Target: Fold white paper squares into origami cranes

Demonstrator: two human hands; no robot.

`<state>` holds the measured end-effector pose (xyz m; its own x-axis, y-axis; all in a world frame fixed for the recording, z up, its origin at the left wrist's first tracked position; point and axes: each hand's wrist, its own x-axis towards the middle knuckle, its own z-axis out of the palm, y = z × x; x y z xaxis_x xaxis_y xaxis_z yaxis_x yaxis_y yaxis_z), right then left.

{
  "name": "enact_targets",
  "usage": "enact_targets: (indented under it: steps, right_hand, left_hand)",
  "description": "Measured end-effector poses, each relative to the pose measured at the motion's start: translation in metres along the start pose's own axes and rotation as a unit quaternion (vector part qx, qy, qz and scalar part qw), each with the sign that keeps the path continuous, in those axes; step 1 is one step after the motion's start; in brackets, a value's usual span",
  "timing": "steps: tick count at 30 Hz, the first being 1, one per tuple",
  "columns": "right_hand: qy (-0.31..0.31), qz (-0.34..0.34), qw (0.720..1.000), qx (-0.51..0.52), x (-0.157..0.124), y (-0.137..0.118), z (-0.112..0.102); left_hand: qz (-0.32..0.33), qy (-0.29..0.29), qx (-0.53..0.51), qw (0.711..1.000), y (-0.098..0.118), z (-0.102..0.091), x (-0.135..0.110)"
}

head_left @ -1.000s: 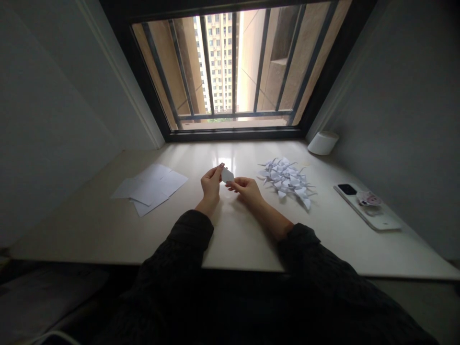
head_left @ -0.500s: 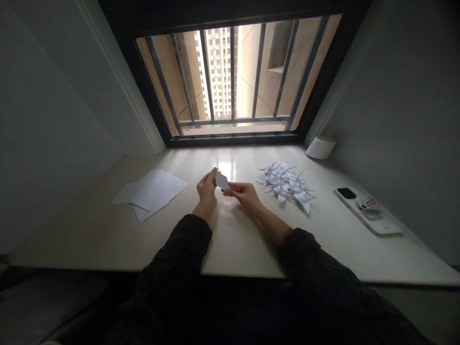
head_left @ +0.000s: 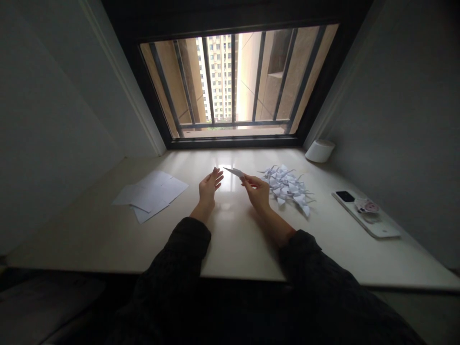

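Observation:
Between the thumb and fingers of my right hand [head_left: 257, 190] is a small piece of folded white paper [head_left: 234, 171], its narrow point aimed left toward my other hand. My left hand [head_left: 209, 186] is raised just to the left of that point, fingers apart and nothing in them. Both hands are above the pale tabletop [head_left: 230, 249]. Behind and to the right of my right hand lies a heap of folded white paper cranes [head_left: 287, 187], with thin pointed ends sticking out.
Flat white paper sheets [head_left: 154, 191] overlap on the left side. To the right rests a white phone [head_left: 377, 225] with a round decorated grip. A white cylindrical object [head_left: 319, 151] stands in the back right corner, near a barred window [head_left: 233, 86].
My left hand has let go of the folded paper and its fingers have spread. My right hand has moved slightly right and turned the paper, so its narrow shape now shows.

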<state>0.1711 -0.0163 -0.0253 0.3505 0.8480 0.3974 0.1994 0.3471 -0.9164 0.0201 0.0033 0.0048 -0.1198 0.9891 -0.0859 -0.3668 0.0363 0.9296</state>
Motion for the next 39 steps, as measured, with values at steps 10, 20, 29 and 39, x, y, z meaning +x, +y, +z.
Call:
enact_targets:
  steps: [10, 20, 29, 39]
  right_hand:
    - [-0.061, -0.206, 0.961, -0.175, -0.003, -0.005, -0.007]
    - [-0.063, -0.088, 0.991, -0.085, -0.002, -0.002, -0.003]
    - [-0.066, 0.031, 0.997, 0.023, 0.002, 0.003, 0.003]
    - [-0.08, 0.189, 0.966, 0.16, 0.003, 0.012, 0.009]
  left_hand:
    - [-0.037, -0.115, -0.013, 0.993, -0.008, 0.011, -0.009]
    - [-0.03, -0.096, 0.0, 0.995, -0.014, 0.006, 0.0]
    - [-0.018, -0.085, -0.013, 0.996, -0.013, 0.007, -0.003]
    - [-0.02, -0.086, -0.015, 0.996, -0.021, 0.009, -0.004]
